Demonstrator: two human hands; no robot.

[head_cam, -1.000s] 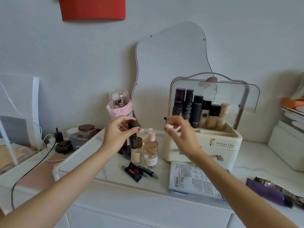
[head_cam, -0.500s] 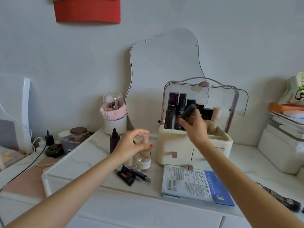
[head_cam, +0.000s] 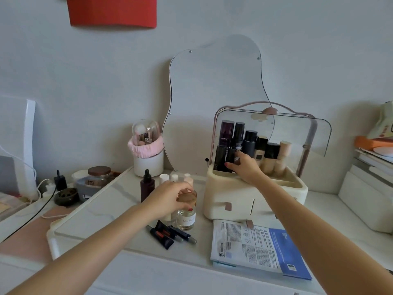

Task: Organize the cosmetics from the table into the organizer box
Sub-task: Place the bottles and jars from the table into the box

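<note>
Gripping black tube (head_cam: 231,159) in organizer box (head_cam: 255,194), right hand (head_cam: 246,169)

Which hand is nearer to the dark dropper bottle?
Left. The left hand is just right of the dropper bottle, gripping a perfume bottle. The right hand is off inside the organizer.

White table (head_cam: 340,211) with organizer box (head_cam: 255,201), bottles (head_cam: 147,187), leaflet (head_cam: 255,245).

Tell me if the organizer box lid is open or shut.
Open: the clear lid is swung up behind the organizer box, leaving its bottles exposed.
</note>
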